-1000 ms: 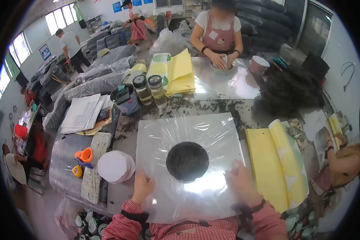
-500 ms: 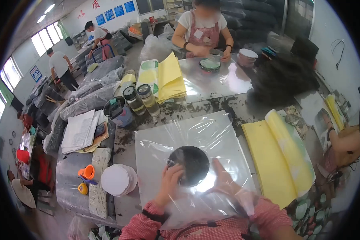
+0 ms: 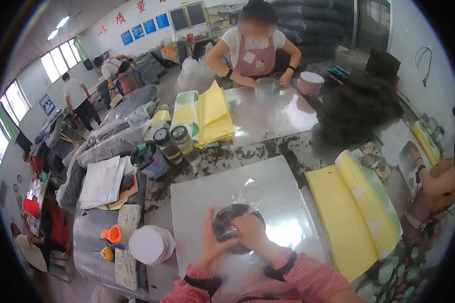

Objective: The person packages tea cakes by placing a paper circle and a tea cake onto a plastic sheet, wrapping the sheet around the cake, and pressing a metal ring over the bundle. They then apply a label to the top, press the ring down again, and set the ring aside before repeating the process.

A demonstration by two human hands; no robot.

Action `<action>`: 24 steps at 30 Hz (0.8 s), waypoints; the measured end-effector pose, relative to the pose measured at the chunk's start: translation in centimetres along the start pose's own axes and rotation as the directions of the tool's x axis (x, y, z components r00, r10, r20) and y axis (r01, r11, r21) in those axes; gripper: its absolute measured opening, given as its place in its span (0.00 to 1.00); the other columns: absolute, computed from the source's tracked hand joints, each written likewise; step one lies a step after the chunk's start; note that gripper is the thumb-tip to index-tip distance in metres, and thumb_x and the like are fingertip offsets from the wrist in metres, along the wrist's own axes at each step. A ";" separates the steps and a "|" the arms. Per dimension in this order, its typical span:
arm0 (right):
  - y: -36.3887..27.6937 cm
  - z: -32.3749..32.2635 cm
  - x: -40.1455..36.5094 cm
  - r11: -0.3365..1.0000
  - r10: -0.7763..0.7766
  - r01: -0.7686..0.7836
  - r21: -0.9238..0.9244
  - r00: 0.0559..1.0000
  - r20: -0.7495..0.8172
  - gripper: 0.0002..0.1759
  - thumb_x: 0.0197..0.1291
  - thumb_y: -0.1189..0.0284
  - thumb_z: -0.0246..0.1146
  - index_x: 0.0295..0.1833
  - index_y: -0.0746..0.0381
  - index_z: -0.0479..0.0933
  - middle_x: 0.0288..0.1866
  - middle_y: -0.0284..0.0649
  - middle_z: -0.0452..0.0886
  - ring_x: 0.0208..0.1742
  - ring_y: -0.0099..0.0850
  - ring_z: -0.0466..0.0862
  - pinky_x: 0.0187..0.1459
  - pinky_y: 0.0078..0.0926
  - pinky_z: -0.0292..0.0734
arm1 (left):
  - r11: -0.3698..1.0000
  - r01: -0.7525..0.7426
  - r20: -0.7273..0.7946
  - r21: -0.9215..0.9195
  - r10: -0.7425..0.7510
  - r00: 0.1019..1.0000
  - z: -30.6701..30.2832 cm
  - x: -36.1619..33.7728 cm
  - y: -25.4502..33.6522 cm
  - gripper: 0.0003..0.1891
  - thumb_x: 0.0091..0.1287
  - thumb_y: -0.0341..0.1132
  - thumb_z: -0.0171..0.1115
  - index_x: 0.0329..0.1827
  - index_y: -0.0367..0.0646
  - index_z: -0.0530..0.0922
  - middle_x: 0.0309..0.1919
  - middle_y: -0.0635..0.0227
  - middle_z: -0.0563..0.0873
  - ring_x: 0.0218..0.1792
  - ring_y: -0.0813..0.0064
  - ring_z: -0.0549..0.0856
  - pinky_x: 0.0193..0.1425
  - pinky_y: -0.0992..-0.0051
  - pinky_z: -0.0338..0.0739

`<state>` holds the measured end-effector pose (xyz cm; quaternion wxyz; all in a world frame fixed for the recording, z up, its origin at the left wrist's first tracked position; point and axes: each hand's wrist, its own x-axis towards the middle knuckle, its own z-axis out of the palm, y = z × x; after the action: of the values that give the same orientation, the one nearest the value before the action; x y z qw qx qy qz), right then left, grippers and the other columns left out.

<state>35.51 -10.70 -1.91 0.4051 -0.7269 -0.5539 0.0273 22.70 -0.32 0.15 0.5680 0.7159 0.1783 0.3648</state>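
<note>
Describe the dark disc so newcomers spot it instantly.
Find the large silvery sheet before the wearer. On it, at the left hand and right hand, sits the dark disc. It is nearly black, unlike the round white stack beside the sheet.

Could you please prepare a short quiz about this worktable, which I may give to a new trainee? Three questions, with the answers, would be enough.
1. True or false: the right hand is over the dark round piece, with the left hand at its edge.
2. Which of these lies on the worker's right of the silver sheet?
A) the orange cup
B) the yellow sheets
C) the white discs
3. How many clear lidded jars stand side by side beyond the silver sheet?

Key: 1. True. 2. B, the yellow sheets. 3. Two.
</note>
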 end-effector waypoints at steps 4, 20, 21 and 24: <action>1.5 -2.5 -1.5 0.963 -0.106 0.117 0.241 0.993 -0.060 0.20 0.50 0.74 0.68 0.51 0.62 0.81 0.43 0.46 0.84 0.45 0.48 0.83 0.53 0.41 0.79 | 0.951 -0.055 0.016 0.303 0.053 0.998 2.3 -0.1 -0.6 0.12 0.66 0.29 0.68 0.52 0.43 0.83 0.50 0.56 0.87 0.54 0.51 0.85 0.60 0.61 0.78; 2.0 -0.3 -1.2 0.999 -0.030 0.028 0.015 0.993 0.117 0.11 0.56 0.75 0.64 0.45 0.67 0.79 0.44 0.47 0.80 0.52 0.47 0.80 0.53 0.43 0.79 | 0.898 -0.163 0.241 0.410 0.066 0.968 2.6 -0.8 -1.2 0.31 0.53 0.21 0.64 0.65 0.40 0.77 0.64 0.51 0.80 0.63 0.51 0.80 0.65 0.60 0.78; 1.8 0.2 -2.2 1.000 -0.020 0.017 0.021 0.993 0.118 0.11 0.56 0.75 0.64 0.45 0.67 0.79 0.44 0.47 0.80 0.52 0.47 0.80 0.53 0.43 0.79 | 0.921 -0.070 0.237 0.383 -0.025 0.971 2.3 -1.1 -0.8 0.30 0.56 0.23 0.64 0.67 0.40 0.76 0.65 0.50 0.79 0.65 0.51 0.79 0.66 0.58 0.76; 2.0 -0.2 -2.3 0.999 -0.030 0.029 0.036 0.999 0.029 0.16 0.53 0.78 0.63 0.49 0.68 0.81 0.54 0.52 0.82 0.57 0.49 0.81 0.61 0.43 0.77 | 0.649 -0.265 0.308 0.713 0.050 0.950 3.6 -1.7 -0.4 0.29 0.63 0.33 0.64 0.70 0.39 0.74 0.69 0.52 0.76 0.71 0.52 0.75 0.73 0.55 0.70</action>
<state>36.32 -12.85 -3.97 0.4099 -0.7109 -0.5700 0.0420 24.18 -3.80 -1.11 0.2087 0.9394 0.1720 0.2106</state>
